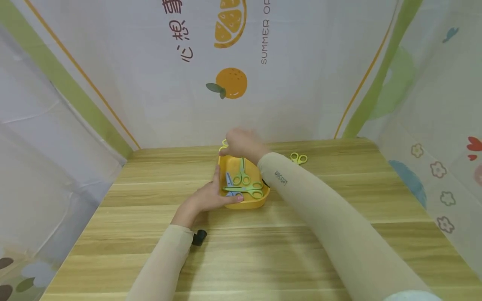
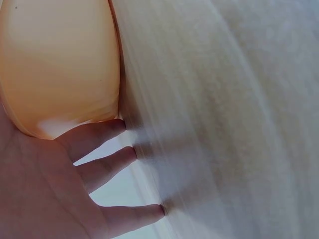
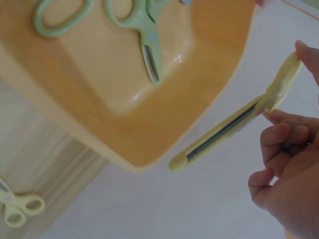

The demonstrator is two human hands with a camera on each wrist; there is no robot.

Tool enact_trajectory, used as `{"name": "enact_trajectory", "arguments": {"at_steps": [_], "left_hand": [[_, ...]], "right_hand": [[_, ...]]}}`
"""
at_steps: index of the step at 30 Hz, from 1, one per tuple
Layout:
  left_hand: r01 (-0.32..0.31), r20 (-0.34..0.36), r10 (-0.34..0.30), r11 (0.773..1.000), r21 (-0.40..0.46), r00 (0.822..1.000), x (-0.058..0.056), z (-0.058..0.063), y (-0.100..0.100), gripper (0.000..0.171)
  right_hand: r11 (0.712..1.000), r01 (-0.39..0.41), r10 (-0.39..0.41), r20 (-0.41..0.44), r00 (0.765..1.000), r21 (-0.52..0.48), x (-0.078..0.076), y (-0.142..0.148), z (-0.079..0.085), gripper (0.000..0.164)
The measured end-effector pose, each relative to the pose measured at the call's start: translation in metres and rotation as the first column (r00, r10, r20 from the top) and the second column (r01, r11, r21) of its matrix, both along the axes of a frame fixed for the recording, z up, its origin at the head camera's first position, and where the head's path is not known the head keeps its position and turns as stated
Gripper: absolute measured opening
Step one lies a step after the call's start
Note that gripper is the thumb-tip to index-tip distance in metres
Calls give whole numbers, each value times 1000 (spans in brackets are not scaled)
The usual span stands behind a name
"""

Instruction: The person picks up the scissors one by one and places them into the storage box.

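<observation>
My right hand [image 1: 242,144] is over the far edge of a yellow tray [image 1: 248,205]. In the right wrist view, its thumb and fingertips pinch pale-yellow scissors [image 3: 224,127], held outside the tray wall. The left hand [image 1: 211,194] lies against the tray's left side, its thumb along the near rim. Straight, spread fingers [image 2: 107,167] of that hand reach down to the tabletop in the left wrist view. Inside the tray are green scissors [image 1: 246,189], a second green pair [image 1: 242,175] and blue scissors [image 1: 229,179], partly covered.
Another yellow pair of scissors [image 1: 298,159] lies on the wooden table [image 1: 150,234], right of the tray near the back edge. A printed white cloth [image 1: 293,92] hangs behind the table. Beside the left wrist is a small black object [image 1: 199,237].
</observation>
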State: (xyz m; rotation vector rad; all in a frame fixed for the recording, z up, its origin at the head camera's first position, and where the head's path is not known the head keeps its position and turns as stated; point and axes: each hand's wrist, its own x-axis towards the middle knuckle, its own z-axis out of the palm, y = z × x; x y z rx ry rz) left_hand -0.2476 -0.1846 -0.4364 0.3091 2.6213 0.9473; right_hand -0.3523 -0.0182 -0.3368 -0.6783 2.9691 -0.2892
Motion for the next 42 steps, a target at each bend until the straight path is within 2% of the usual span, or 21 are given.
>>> {"name": "enact_trajectory", "arguments": {"at_steps": [5, 11, 17, 23, 32, 36, 42], "left_hand": [[3, 6, -3, 1000, -6, 1000, 0, 0, 1, 145], [-2, 7, 2, 1000, -3, 1000, 0, 1, 1, 147], [-7, 4, 7, 1000, -7, 1000, 1, 2, 0, 147], [-13, 17, 13, 1000, 10, 1000, 2, 3, 0, 147], [-18, 17, 18, 1000, 7, 1000, 2, 4, 2, 146], [-24, 21, 24, 1000, -2, 999, 2, 3, 2, 147], [-30, 18, 30, 999, -20, 999, 2, 3, 2, 148]], "right_hand": [[1000, 5, -4, 31, 999, -26, -8, 0, -15, 39], [998, 14, -10, 88, 996, -53, -13, 7, -26, 36], [998, 33, -28, 112, 993, -44, -15, 13, -30, 33], [999, 43, -40, 98, 994, -20, -15, 13, -30, 33], [1000, 15, -16, 58, 998, 14, -14, 15, -19, 29], [999, 21, -22, 43, 999, 38, -16, 22, -7, 33], [998, 54, -56, 72, 996, 28, -19, 40, 14, 34]]}}
